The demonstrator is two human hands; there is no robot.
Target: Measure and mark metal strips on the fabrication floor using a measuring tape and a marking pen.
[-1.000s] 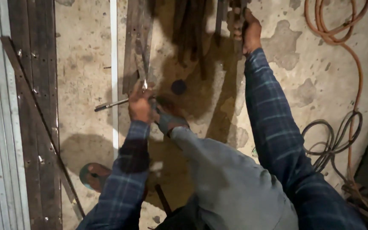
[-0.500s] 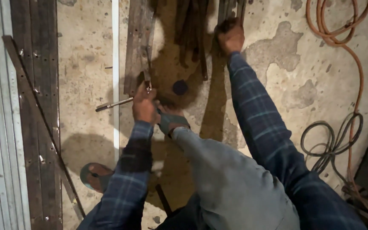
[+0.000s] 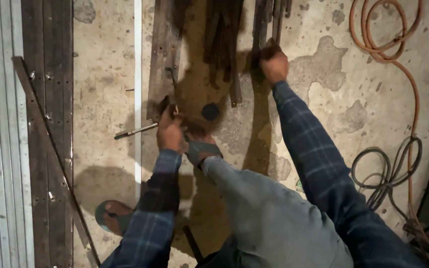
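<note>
Count: two hands, two sandalled feet, one flat steel bar under the left hand, one thin rod, one white strip, two hoses. The dark bars at 12 o'clock were bunched too tight to count.

Left hand (image 3: 171,133): arm in a plaid sleeve ran up from 6 o'clock, nearly straight. Hand was closed at the near end of the flat steel bar (image 3: 164,59), fingers wrapped around something small and dark there; could not tell what. The bar lay flat on the concrete floor (image 3: 100,89), running away toward 12 o'clock.

Right hand (image 3: 274,63): arm stretched long toward 1 o'clock, elbow almost locked. Hand was fisted tight on the near end of one of the dark bars (image 3: 264,22) in the bundle at 12 o'clock.

Thin rod (image 3: 135,131) lay on the floor at 9 o'clock of the left hand, its end just beside the hand. White strip (image 3: 138,89) ran straight up the floor, crossing the rod.

One foot in a grey sandal (image 3: 200,149) was planted just right of the left hand, near the bar's end. Other sandal (image 3: 111,216) sat at 7 o'clock.

Orange hose (image 3: 379,44) was coiled at 2 o'clock, black hose (image 3: 384,168) looped at 4 o'clock, both well apart from the hands.
</note>
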